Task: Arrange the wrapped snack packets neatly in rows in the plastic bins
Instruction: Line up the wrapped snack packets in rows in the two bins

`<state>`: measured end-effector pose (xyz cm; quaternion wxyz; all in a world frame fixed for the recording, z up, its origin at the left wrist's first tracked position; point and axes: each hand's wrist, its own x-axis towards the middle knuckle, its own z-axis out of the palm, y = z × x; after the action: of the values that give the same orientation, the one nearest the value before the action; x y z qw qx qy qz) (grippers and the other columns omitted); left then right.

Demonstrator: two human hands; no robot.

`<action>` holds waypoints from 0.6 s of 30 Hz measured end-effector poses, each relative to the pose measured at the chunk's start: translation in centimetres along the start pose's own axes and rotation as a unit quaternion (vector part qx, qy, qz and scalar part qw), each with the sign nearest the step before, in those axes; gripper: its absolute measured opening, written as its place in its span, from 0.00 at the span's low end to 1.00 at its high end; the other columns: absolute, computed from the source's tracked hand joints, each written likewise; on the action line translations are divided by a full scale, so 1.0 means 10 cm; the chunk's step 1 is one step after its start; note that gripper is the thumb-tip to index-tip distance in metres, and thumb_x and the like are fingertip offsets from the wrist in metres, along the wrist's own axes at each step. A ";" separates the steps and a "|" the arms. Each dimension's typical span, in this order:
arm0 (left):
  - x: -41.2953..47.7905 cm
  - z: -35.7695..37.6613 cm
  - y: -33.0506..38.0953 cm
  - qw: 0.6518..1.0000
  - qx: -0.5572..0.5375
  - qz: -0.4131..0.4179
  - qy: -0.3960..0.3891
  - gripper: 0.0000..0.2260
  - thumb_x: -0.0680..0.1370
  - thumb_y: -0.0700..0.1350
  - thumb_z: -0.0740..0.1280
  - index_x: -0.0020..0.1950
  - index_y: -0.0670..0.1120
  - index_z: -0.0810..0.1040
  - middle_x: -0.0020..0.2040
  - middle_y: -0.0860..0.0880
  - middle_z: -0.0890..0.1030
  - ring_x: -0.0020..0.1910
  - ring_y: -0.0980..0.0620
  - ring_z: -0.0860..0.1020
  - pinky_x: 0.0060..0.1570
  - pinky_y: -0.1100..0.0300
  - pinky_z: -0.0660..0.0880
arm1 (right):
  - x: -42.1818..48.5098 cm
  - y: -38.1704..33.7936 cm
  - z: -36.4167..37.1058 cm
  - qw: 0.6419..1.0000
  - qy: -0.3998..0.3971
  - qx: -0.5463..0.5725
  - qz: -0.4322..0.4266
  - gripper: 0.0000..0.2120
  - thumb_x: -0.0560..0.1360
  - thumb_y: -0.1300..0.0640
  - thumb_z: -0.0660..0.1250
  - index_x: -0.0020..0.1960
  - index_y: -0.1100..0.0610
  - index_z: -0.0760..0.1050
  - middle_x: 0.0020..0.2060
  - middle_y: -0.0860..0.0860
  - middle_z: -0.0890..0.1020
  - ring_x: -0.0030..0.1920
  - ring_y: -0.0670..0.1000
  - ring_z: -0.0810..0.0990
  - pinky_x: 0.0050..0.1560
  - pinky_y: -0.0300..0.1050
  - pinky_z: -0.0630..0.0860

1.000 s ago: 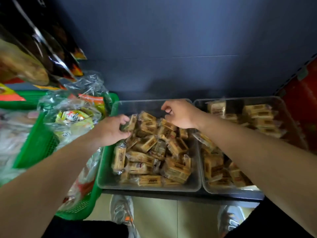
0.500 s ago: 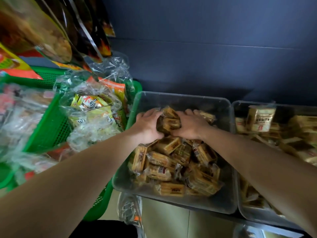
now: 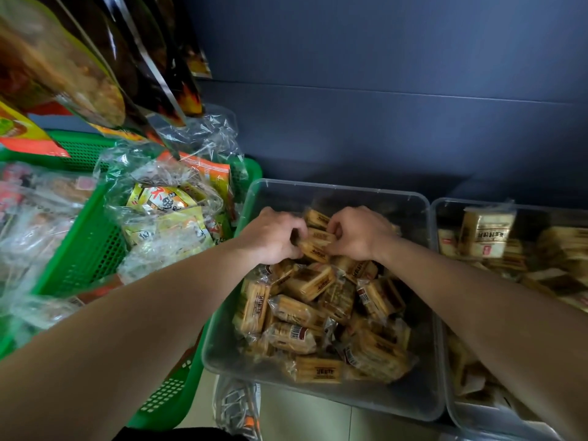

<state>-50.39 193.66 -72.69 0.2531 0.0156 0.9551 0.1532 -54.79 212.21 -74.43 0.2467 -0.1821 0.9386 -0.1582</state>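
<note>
Step in hand: gathering. Your left hand [image 3: 273, 238] and right hand [image 3: 361, 233] hold fingers [image 3: 292, 224] curled round a small stack of packets [image 3: 316, 246] at the back of the clear bin [image 3: 366, 200]. The heap [image 3: 305, 313] in front lies jumbled. Next, probably: square the stack and seat it against the back wall.

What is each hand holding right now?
Left hand: fingers curled round a stack of snack packets.
Right hand: fingers curled round the same stack.
</note>
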 end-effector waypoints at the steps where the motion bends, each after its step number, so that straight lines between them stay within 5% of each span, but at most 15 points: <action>1: -0.03 -0.05 -0.01 1.000 0.001 0.012 0.003 0.12 0.75 0.55 0.74 0.57 0.60 0.78 0.62 0.53 0.76 0.62 0.48 0.71 0.55 0.55 0.68 | -0.02 0.00 -0.05 1.000 0.004 0.009 -0.003 0.11 0.70 0.45 0.76 0.50 0.46 0.82 0.43 0.43 0.83 0.47 0.48 0.81 0.50 0.49 0.80; 5: -0.30 -0.34 -0.01 0.995 -0.096 0.029 0.005 0.11 0.78 0.50 0.73 0.59 0.55 0.78 0.59 0.56 0.80 0.55 0.54 0.78 0.51 0.60 0.69 | -0.17 0.07 -0.36 0.990 -0.001 0.138 -0.036 0.04 0.74 0.51 0.73 0.47 0.49 0.83 0.40 0.47 0.85 0.44 0.50 0.83 0.47 0.49 0.78; 8: -0.59 -0.50 -0.01 0.986 -0.165 0.022 0.013 0.09 0.80 0.54 0.68 0.58 0.53 0.79 0.54 0.56 0.82 0.53 0.57 0.80 0.55 0.56 0.74 | -0.35 0.20 -0.58 0.974 -0.010 0.225 -0.031 0.08 0.80 0.55 0.67 0.53 0.55 0.83 0.45 0.51 0.86 0.47 0.51 0.85 0.47 0.48 0.81; 11: -0.83 -0.56 -0.02 0.967 -0.256 0.004 0.014 0.09 0.81 0.52 0.67 0.57 0.49 0.79 0.49 0.52 0.84 0.46 0.58 0.84 0.49 0.61 0.80 | -0.58 0.34 -0.67 0.948 -0.049 0.315 0.001 0.10 0.83 0.58 0.63 0.56 0.60 0.81 0.46 0.58 0.87 0.48 0.56 0.86 0.44 0.46 0.84; 18: -1.00 -0.58 -0.03 0.939 -0.338 -0.047 0.029 0.09 0.80 0.51 0.69 0.55 0.46 0.80 0.40 0.51 0.86 0.42 0.55 0.85 0.45 0.62 0.78 | -0.87 0.52 -0.63 0.929 -0.081 0.361 0.013 0.09 0.83 0.56 0.64 0.57 0.58 0.81 0.47 0.55 0.87 0.49 0.54 0.87 0.53 0.51 0.83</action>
<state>-44.51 190.65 -63.18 0.2224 -0.1199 0.8536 0.4555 -52.40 221.74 -67.65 0.3727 -0.0808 0.7970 -0.4683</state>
